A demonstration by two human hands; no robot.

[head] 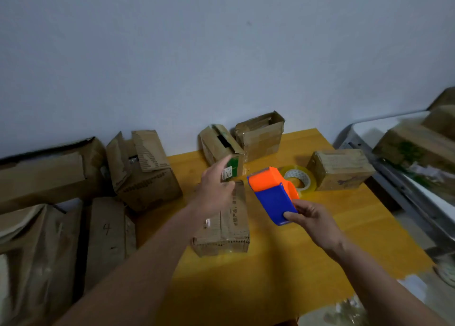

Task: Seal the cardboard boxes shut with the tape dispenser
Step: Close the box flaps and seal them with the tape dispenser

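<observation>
Surface: yellow table (307, 247).
Dispenser: we grip the tape dispenser (274, 195) in our right hand (311, 218), long axis far-left.
Left hand (216, 185): fingers apart above a box (226, 229).

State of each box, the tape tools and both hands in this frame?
Tape dispenser: held off the table by right hand.
Left hand: open, above near box.
Near box: closed.
Two back boxes: flaps open.
Right box: closed.
Tape roll: flat on table.

left hand (214, 188) hiding box top (227, 217)
</observation>
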